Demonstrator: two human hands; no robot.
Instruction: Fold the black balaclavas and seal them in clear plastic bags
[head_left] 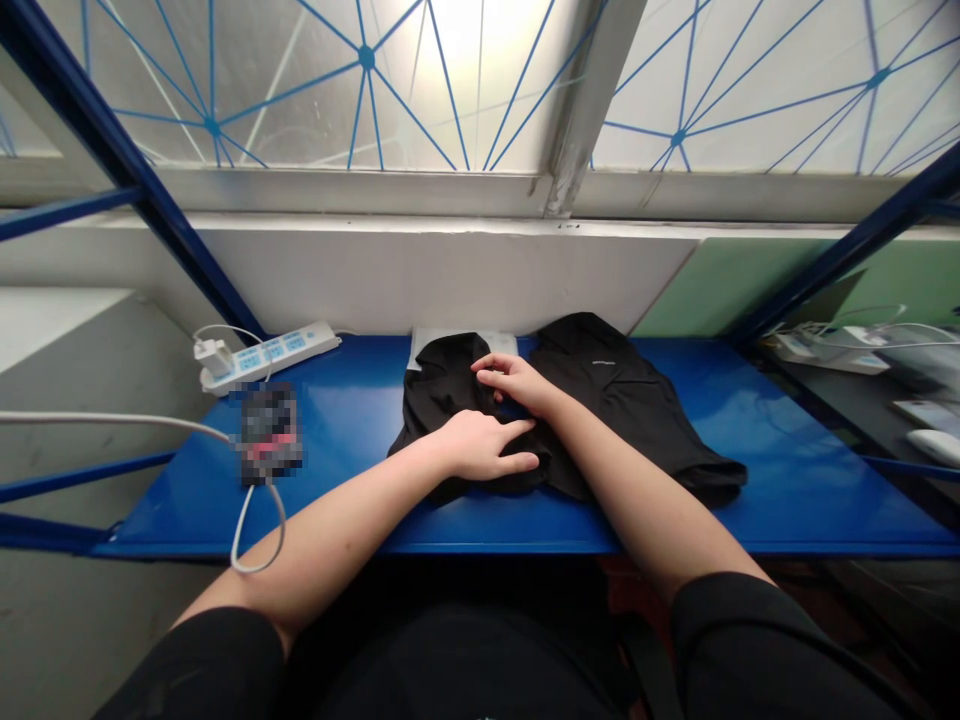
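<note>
Glossy blue metal table (750,480), smooth and flat. Across its middle, from back edge nearly to front edge: black garment (622,400), soft, matte, crumpled, folds bunched leftward. Left hand (480,445) laid flat on the near fold, fingers stretched out, gripping nothing. Right hand (517,380) just behind it on the cloth, fingers curled; pinching or merely touching, impossible to tell. Toward the back left corner, a long white plastic power strip (270,352), boxy white charger (214,355) plugged in.

Pixelated object (270,435); white sheet (502,343) mostly under black garment (600,390).
</note>
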